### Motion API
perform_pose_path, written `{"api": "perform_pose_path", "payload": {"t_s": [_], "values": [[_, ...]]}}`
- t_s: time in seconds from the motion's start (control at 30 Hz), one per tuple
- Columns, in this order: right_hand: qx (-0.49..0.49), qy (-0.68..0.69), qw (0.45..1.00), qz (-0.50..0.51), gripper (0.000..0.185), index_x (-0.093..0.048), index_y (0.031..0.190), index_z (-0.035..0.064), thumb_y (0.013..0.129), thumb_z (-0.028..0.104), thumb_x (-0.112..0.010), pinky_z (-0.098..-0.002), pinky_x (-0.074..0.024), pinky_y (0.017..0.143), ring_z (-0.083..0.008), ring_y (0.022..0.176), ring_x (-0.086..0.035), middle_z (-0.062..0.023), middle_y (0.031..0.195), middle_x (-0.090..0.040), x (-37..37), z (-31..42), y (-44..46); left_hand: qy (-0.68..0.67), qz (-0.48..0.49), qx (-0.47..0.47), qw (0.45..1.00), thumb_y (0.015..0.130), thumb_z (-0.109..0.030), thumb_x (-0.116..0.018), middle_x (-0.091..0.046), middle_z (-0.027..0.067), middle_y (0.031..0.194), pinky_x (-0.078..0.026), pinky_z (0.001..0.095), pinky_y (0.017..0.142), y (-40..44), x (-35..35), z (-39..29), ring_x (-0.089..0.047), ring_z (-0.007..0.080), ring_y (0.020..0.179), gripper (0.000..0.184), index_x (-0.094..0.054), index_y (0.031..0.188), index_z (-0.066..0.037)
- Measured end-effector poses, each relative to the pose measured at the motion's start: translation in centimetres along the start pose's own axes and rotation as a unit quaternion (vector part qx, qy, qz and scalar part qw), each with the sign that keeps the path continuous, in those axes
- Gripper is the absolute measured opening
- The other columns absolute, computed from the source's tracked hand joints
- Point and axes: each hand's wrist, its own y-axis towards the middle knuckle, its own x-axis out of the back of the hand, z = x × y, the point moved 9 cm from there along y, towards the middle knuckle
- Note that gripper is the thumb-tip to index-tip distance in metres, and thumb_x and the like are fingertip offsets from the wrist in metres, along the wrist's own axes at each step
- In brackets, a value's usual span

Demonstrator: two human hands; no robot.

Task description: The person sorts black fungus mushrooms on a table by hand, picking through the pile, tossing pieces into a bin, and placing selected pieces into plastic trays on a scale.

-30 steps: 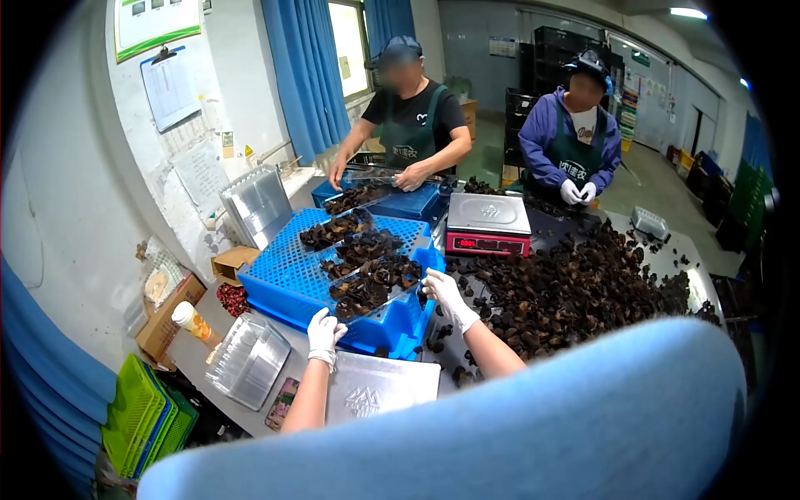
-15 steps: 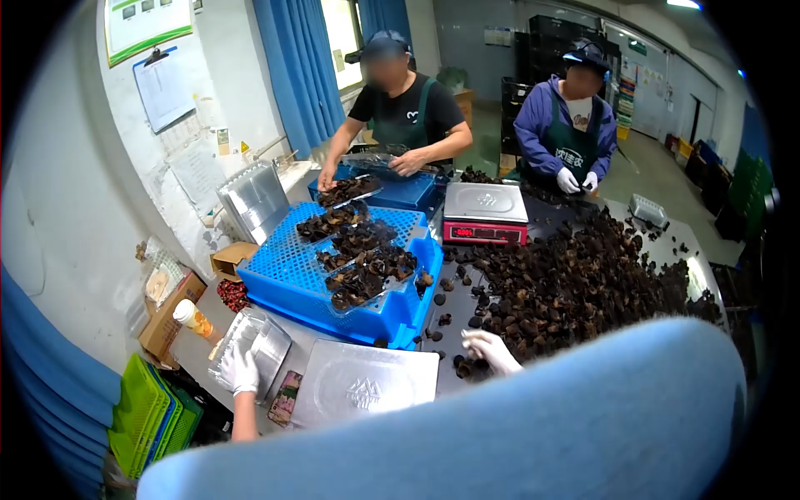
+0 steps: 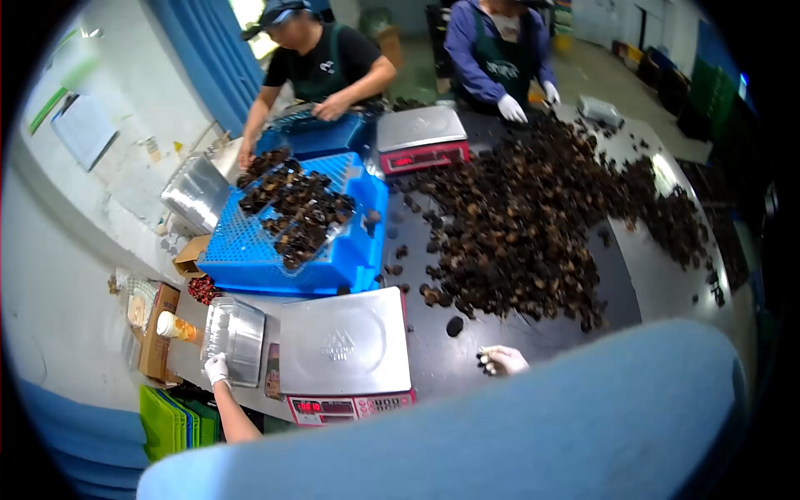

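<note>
My left hand [image 3: 217, 369], in a white glove, has its fingers closed on the near edge of a stack of clear plastic trays [image 3: 236, 340]. My right hand [image 3: 503, 360], also gloved, is low over the dark tabletop, with small dark pieces at its fingertips. Beyond it spreads a large pile of dark dried fungus [image 3: 525, 225]. Between my hands stands a scale [image 3: 343, 342] with a bare metal plate. Clear trays filled with fungus [image 3: 304, 212] rest on an upturned blue crate [image 3: 275, 271].
Two people work across the table, one in a black shirt [image 3: 354, 54], one in purple sleeves [image 3: 471, 54]. A second scale [image 3: 421, 129] stands near them. At the left are a cup [image 3: 177, 327], a cardboard box [image 3: 158, 333] and green crates [image 3: 162, 421].
The view has tilted down and turned right. My left hand has gone from beside the blue crate to the tray stack. My right hand has left the crate and moved to the tabletop.
</note>
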Motion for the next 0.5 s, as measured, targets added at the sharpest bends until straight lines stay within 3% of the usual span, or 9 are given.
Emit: {"api": "perform_pose_path", "payload": {"t_s": [0.03, 0.13, 0.2, 0.27, 0.37, 0.47, 0.5], "values": [[-0.005, -0.013, 1.000, -0.021, 0.024, -0.065, 0.114, 0.0012, 0.096, 0.011, -0.052, -0.0205, -0.0457, 0.066, -0.0070, 0.073, -0.056, -0.0027, 0.093, -0.067, -0.5, 0.4, -0.9, 0.018, 0.036, 0.027, 0.999, 0.083, -0.018, -0.065, -0.064, 0.0037, 0.072, -0.047, 0.0314, 0.064, 1.3, -0.4, 1.5, -0.054, 0.0125, 0.066, 0.023, -0.071, 0.086, 0.005], [0.022, -0.059, 0.997, -0.033, 0.023, -0.066, 0.113, 0.0017, 0.096, 0.012, -0.054, -0.0211, -0.0440, 0.066, -0.0076, 0.075, -0.054, -0.0030, 0.093, -0.065, -1.6, 1.7, -3.0, 0.015, -0.215, -0.064, 0.974, 0.090, -0.018, -0.061, -0.067, 0.0145, 0.083, -0.048, 0.0370, 0.072, -2.3, 2.9, -3.5, -0.057, 0.0230, 0.073, 0.024, -0.067, 0.090, 0.005], [0.057, -0.131, 0.989, -0.032, 0.026, -0.065, 0.116, -0.0012, 0.094, 0.011, -0.056, -0.0241, -0.0477, 0.075, -0.0093, 0.079, -0.056, -0.0045, 0.096, -0.066, -0.8, 1.3, -3.7, 0.112, -0.288, -0.214, 0.927, 0.093, -0.015, -0.059, -0.064, 0.0197, 0.091, -0.047, 0.0394, 0.080, -8.1, 4.3, -10.0, -0.057, 0.0303, 0.082, 0.021, -0.065, 0.094, 0.005], [0.086, -0.191, 0.977, -0.042, 0.026, -0.064, 0.116, -0.0014, 0.095, 0.012, -0.057, -0.0252, -0.0485, 0.081, -0.0104, 0.085, -0.058, -0.0055, 0.098, -0.067, 0.5, 0.1, -4.3, 0.062, -0.191, -0.288, 0.936, 0.094, -0.011, -0.059, -0.060, 0.0190, 0.092, -0.046, 0.0395, 0.082, -16.3, 3.6, -17.3, -0.055, 0.0334, 0.085, 0.016, -0.063, 0.096, 0.004], [0.094, -0.199, 0.974, -0.060, 0.027, -0.064, 0.117, -0.0006, 0.094, 0.013, -0.058, -0.0255, -0.0484, 0.084, -0.0111, 0.089, -0.060, -0.0062, 0.099, -0.068, 1.4, -0.4, -5.5, 0.059, -0.056, -0.436, 0.896, 0.093, -0.008, -0.058, -0.059, 0.0159, 0.090, -0.045, 0.0393, 0.081, -30.0, -0.1, -25.7, -0.055, 0.0328, 0.084, 0.010, -0.063, 0.096, 0.001], [0.093, -0.222, 0.969, -0.054, 0.028, -0.064, 0.118, -0.0005, 0.093, 0.013, -0.059, -0.0259, -0.0480, 0.086, -0.0116, 0.092, -0.061, -0.0067, 0.101, -0.069, 2.2, -0.5, -5.7, 0.133, 0.123, -0.548, 0.817, 0.091, -0.007, -0.059, -0.059, 0.0131, 0.090, -0.044, 0.0406, 0.082, -36.6, -4.1, -26.3, -0.056, 0.0308, 0.088, 0.009, -0.063, 0.097, -0.001], [0.086, -0.234, 0.966, -0.062, 0.031, -0.064, 0.117, 0.0010, 0.091, 0.017, -0.061, -0.0276, -0.0496, 0.084, -0.0142, 0.089, -0.064, -0.0074, 0.100, -0.070, 2.5, 0.0, -5.8, 0.169, 0.191, -0.529, 0.810, 0.090, -0.007, -0.060, -0.059, 0.0147, 0.099, -0.044, 0.0419, 0.088, -36.9, -4.9, -25.5, -0.055, 0.0310, 0.096, 0.015, -0.064, 0.103, -0.001]]}}
